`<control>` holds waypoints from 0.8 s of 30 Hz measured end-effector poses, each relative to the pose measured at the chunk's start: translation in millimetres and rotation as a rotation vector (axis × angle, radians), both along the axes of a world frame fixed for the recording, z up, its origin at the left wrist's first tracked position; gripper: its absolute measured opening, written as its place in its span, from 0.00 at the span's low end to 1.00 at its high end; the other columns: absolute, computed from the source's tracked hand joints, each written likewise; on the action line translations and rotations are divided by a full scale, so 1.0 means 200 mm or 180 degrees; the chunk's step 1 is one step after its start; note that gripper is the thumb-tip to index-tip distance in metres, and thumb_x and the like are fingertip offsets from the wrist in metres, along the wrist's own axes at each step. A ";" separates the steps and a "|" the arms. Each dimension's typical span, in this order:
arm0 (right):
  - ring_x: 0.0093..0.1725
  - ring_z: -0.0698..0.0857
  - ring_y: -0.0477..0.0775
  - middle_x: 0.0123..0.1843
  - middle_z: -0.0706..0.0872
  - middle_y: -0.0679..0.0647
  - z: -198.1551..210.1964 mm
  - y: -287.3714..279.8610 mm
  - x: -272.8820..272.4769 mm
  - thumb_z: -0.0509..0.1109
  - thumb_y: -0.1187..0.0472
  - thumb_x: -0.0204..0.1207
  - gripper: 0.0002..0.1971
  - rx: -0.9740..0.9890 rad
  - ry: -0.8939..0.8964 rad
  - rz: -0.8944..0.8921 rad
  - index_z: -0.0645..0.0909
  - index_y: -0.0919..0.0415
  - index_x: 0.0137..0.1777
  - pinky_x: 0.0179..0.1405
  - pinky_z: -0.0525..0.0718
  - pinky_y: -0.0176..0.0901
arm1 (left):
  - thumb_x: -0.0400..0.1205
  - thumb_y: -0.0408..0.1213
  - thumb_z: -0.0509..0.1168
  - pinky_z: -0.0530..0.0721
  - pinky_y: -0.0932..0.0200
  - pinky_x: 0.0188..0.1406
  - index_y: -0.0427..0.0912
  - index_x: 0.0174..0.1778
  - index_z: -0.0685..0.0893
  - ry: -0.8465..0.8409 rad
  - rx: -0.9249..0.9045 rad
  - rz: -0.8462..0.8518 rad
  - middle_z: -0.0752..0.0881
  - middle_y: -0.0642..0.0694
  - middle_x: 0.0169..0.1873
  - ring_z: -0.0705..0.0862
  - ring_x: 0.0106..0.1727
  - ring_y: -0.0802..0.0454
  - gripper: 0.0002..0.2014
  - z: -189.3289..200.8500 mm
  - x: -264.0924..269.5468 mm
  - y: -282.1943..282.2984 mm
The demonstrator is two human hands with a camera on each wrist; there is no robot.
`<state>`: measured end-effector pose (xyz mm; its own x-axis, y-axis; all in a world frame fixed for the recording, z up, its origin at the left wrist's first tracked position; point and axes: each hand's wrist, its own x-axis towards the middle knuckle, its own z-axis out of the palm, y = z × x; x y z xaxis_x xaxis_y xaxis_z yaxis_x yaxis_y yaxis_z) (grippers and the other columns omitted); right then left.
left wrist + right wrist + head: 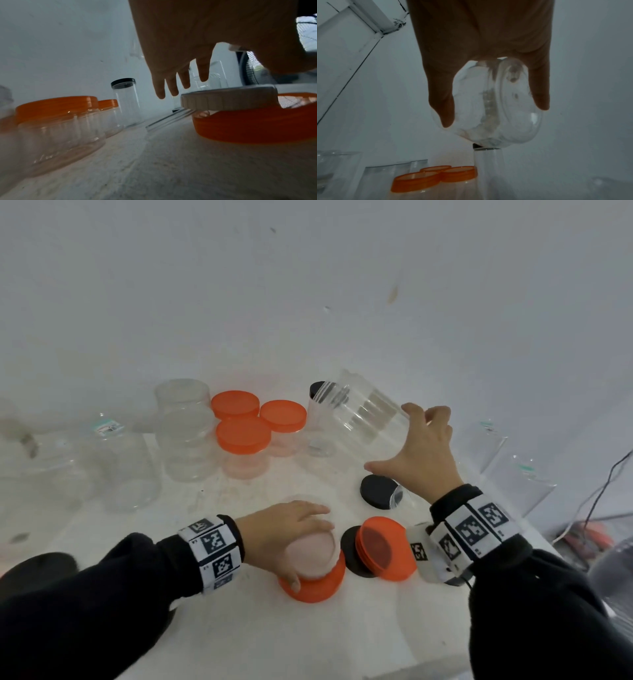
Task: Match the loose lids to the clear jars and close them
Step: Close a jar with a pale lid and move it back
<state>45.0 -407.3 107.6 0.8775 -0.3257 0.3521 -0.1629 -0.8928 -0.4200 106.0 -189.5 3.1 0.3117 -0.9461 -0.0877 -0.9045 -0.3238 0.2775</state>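
I am holding a big clear jar (368, 414) tilted in the air in my right hand (423, 451), fingers and thumb wrapped round its base end, over the far middle of the bench (239, 628). My left hand (281, 537) is resting on a white lid (310, 553), thumb at its near rim and fingers draped over the top; the lid is sitting on a loose orange lid (317, 585) near the front edge. Just right of that, another orange lid (385, 547) is leaning on a flat black lid (351, 549). Beyond them a small black-capped jar (380, 493) is lying on its side below my right hand. Toward the back edge, three orange-capped jars (245, 436) are clustering together, with a tall black-capped jar (320, 419) standing just right of them, partly behind the jar I am lifting. Uncapped clear jars (186, 429) are crowding the left side, and more are standing at the right edge (517, 484); I cannot count them surely.
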 end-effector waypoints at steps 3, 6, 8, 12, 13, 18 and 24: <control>0.63 0.66 0.59 0.65 0.61 0.57 -0.01 0.00 -0.01 0.84 0.48 0.54 0.51 0.0072 0.0126 0.0064 0.63 0.59 0.75 0.52 0.71 0.42 | 0.65 0.56 0.77 0.54 0.51 0.80 0.49 0.80 0.57 -0.0163 0.0267 -0.0061 0.50 0.47 0.82 0.50 0.81 0.50 0.51 -0.01 0.00 -0.02; 0.63 0.71 0.59 0.66 0.61 0.56 -0.02 0.02 -0.01 0.85 0.48 0.52 0.52 0.0194 0.0270 0.0139 0.62 0.60 0.75 0.56 0.78 0.47 | 0.66 0.52 0.78 0.56 0.51 0.79 0.50 0.80 0.56 -0.0111 0.0416 0.0031 0.50 0.47 0.82 0.51 0.81 0.50 0.51 -0.01 -0.01 -0.04; 0.62 0.74 0.58 0.67 0.62 0.55 -0.04 0.04 -0.01 0.86 0.51 0.52 0.52 0.0286 0.0325 0.0252 0.62 0.62 0.74 0.57 0.80 0.51 | 0.66 0.49 0.78 0.60 0.52 0.77 0.51 0.80 0.57 -0.0008 0.0415 0.0167 0.53 0.48 0.80 0.53 0.79 0.50 0.49 -0.01 -0.03 -0.04; 0.55 0.73 0.50 0.64 0.65 0.52 -0.08 0.10 0.01 0.86 0.53 0.54 0.47 0.0695 0.0315 0.0477 0.62 0.62 0.69 0.51 0.76 0.42 | 0.67 0.48 0.78 0.67 0.51 0.73 0.53 0.78 0.60 0.0069 0.0267 0.0456 0.57 0.50 0.77 0.56 0.77 0.51 0.46 0.00 -0.04 0.00; 0.56 0.73 0.49 0.62 0.66 0.51 -0.09 0.12 0.01 0.86 0.52 0.54 0.46 0.0915 0.0314 0.0546 0.62 0.61 0.67 0.51 0.76 0.41 | 0.67 0.49 0.77 0.67 0.52 0.73 0.54 0.78 0.60 0.0095 0.0219 0.0555 0.57 0.51 0.77 0.55 0.77 0.52 0.45 0.00 -0.04 0.03; 0.59 0.78 0.50 0.59 0.76 0.51 -0.19 0.24 0.08 0.84 0.46 0.56 0.37 0.1770 0.0413 0.0809 0.69 0.56 0.60 0.56 0.78 0.44 | 0.67 0.53 0.77 0.63 0.62 0.75 0.55 0.78 0.61 0.0368 -0.0254 0.1343 0.60 0.56 0.75 0.57 0.75 0.58 0.45 0.03 -0.05 0.29; 0.64 0.75 0.51 0.65 0.73 0.52 -0.30 0.48 0.16 0.84 0.56 0.59 0.42 0.2203 0.0893 0.1210 0.65 0.60 0.70 0.57 0.78 0.43 | 0.56 0.68 0.65 0.61 0.64 0.74 0.50 0.75 0.69 0.0305 -0.1085 0.2323 0.69 0.54 0.69 0.66 0.72 0.58 0.50 0.11 -0.09 0.68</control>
